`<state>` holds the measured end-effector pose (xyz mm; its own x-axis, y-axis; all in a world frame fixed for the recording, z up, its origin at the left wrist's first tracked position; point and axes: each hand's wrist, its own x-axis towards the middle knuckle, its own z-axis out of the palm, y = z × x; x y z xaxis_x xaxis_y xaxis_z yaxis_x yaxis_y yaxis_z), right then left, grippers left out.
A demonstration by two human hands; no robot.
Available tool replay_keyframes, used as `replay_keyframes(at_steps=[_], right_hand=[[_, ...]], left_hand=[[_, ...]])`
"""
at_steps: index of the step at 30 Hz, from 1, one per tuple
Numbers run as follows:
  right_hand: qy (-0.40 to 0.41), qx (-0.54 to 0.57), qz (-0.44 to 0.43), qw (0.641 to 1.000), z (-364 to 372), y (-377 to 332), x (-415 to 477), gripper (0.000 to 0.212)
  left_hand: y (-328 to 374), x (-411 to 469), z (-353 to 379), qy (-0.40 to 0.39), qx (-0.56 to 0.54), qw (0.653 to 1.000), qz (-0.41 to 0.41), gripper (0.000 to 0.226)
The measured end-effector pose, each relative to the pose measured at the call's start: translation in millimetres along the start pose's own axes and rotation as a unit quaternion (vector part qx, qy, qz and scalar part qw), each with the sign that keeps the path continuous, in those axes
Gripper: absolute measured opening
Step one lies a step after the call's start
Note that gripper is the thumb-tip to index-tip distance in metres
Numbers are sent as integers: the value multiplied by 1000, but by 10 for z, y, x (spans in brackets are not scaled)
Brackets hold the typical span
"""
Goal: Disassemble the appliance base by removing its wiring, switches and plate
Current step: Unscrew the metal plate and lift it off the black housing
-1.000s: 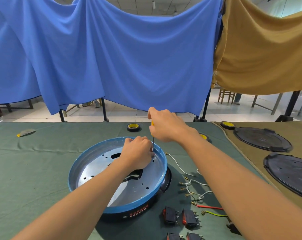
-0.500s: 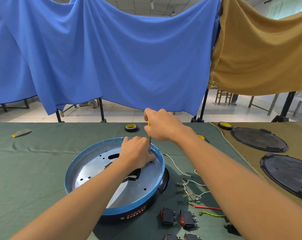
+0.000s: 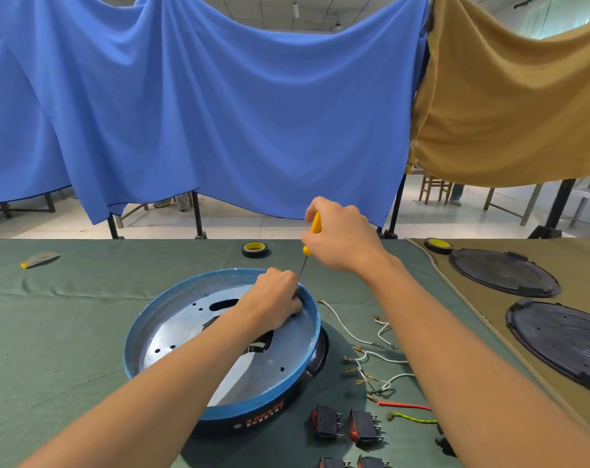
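Your right grip [image 3: 344, 243] stays closed round the screwdriver [image 3: 315, 223], now raised so more yellow handle shows: unscrewing likely progresses. Your left grip [image 3: 276, 305] curls at the tip, its hold hidden. The plate [image 3: 172, 334] still sits in the appliance base [image 3: 280, 417]; wiring [image 3: 401, 406] and switches [image 3: 327, 425] lie beside it.

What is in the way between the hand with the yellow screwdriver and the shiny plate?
Nothing visible blocks it. The right hand grips the screwdriver, whose shaft runs down toward the far edge of the plate inside the blue base. The left hand rests on the plate right beside the tip and hides it.
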<state>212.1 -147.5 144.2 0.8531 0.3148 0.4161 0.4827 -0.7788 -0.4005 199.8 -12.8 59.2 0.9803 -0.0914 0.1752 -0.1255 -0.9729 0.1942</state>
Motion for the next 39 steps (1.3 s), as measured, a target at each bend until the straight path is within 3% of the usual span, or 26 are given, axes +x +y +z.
replay_keyframes(at_steps=[7, 11, 24, 36, 39], right_hand=[[104, 133, 58, 984, 52, 385, -224, 12], [138, 171, 79, 972, 130, 532, -328, 12], [132, 167, 89, 973, 158, 607, -361, 14], [141, 150, 69, 976, 163, 537, -400, 14], [151, 211, 89, 962, 140, 515, -389, 20]], left_hand=[[-24, -47, -85, -44, -13, 999, -4, 19], [-91, -41, -195, -85, -27, 995, 34, 22], [-131, -92, -115, -43, 23, 995, 86, 21], [-29, -73, -124, 31, -21, 999, 22, 30], [-57, -46, -188, 46, -55, 997, 21, 23]])
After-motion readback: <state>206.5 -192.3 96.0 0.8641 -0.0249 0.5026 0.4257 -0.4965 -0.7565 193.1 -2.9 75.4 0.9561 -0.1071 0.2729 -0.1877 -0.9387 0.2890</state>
